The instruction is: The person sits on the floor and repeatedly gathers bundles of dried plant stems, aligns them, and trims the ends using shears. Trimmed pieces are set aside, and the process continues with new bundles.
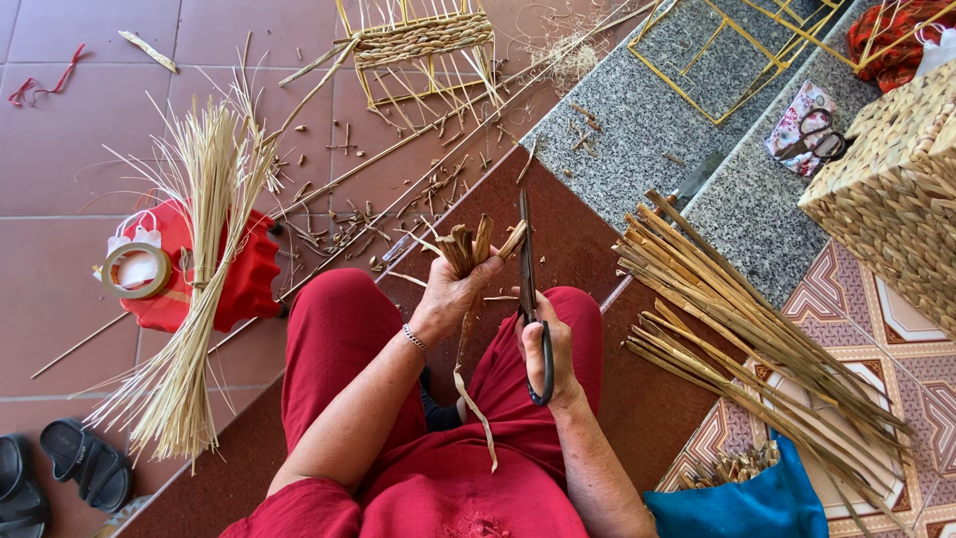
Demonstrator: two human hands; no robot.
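The left hand (450, 294) has its fingers wrapped round a bunch of short brown dried reed pieces (478, 244); the right hand (546, 344) has its fingers clenched on long black-handled scissors (528, 279).

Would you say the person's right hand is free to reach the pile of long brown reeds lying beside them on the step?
Probably not freely: the right hand grips black-handled scissors. The pile of long brown reeds lies close on that side with nothing between, so the path looks open, but the hand is occupied.
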